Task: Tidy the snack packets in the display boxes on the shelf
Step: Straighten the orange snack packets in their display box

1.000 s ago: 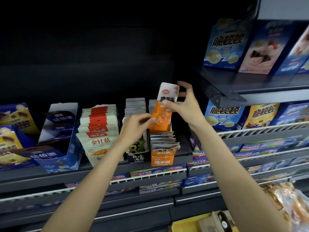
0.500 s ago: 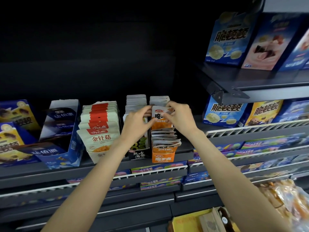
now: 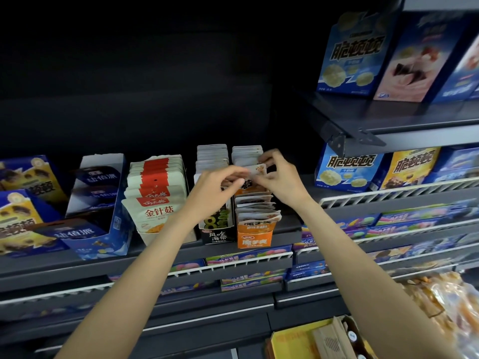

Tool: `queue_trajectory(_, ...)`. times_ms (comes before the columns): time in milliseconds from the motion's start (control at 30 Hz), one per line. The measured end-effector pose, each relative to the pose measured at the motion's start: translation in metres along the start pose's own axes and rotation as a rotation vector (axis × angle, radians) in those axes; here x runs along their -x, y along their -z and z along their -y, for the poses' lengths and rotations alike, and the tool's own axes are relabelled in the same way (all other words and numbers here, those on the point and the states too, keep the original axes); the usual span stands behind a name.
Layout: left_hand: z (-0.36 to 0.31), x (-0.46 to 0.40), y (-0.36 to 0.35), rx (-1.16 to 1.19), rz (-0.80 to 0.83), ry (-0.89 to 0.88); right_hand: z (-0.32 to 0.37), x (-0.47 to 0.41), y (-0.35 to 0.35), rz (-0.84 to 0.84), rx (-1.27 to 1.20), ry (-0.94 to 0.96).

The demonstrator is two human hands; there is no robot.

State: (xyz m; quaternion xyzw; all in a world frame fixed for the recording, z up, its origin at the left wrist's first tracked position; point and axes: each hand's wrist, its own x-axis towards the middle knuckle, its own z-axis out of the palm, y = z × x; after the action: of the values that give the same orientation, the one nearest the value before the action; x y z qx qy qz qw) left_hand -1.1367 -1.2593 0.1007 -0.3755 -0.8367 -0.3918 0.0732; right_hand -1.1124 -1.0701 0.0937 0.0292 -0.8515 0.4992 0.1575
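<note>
An orange display box (image 3: 254,235) stands on the dark shelf (image 3: 77,264), filled with a row of orange-and-white snack packets (image 3: 258,212). One orange-and-white packet (image 3: 256,177) sits upright in the row, its top edge pinched between both hands. My left hand (image 3: 216,189) holds its left corner and covers part of the black display box (image 3: 216,233) beside it. My right hand (image 3: 281,178) grips the packet's right corner. A white box of red-and-white packets (image 3: 155,200) stands further left.
Blue open cartons (image 3: 96,203) and blue and yellow snack boxes (image 3: 20,200) fill the shelf's left end. Blue and yellow boxes (image 3: 373,168) sit behind a white wire rail (image 3: 388,194) at right, under an upper shelf (image 3: 388,120). Lower tiers hold flat packs; a yellow box (image 3: 293,343) lies below.
The orange packet, held high above the box a second ago, has come down into the row. Both hands have followed it and now pinch its top edge.
</note>
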Motion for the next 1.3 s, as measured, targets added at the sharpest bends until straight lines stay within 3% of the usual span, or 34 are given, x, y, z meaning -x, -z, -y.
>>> queue_trajectory(67,0.001,-0.003,-0.001,-0.012,0.093,0.068,-0.001,0.012,0.005,0.021,-0.130,0.029)
queue_trajectory(167,0.004,-0.006,-0.002,-0.002,0.099,0.107,-0.009,0.028,0.019,0.011,-0.196,0.086)
queue_trajectory(367,0.003,-0.002,-0.001,0.130,0.089,0.156,-0.019,0.028,0.031,0.185,0.216,0.228)
queue_trajectory(533,0.002,0.004,0.001,0.214,0.076,0.181,-0.020,0.030,0.032,0.259,0.215,0.209)
queue_trajectory(767,-0.001,0.007,0.003,0.172,0.091,0.161,-0.014,0.022,0.025,0.179,0.274,0.162)
queue_trajectory(967,-0.001,0.003,0.003,0.337,0.050,0.251,0.028,0.012,0.030,-0.152,0.007,0.110)
queue_trajectory(1300,0.000,0.001,-0.007,0.513,-0.091,0.356,0.057,-0.021,0.023,-0.280,-0.379,-0.087)
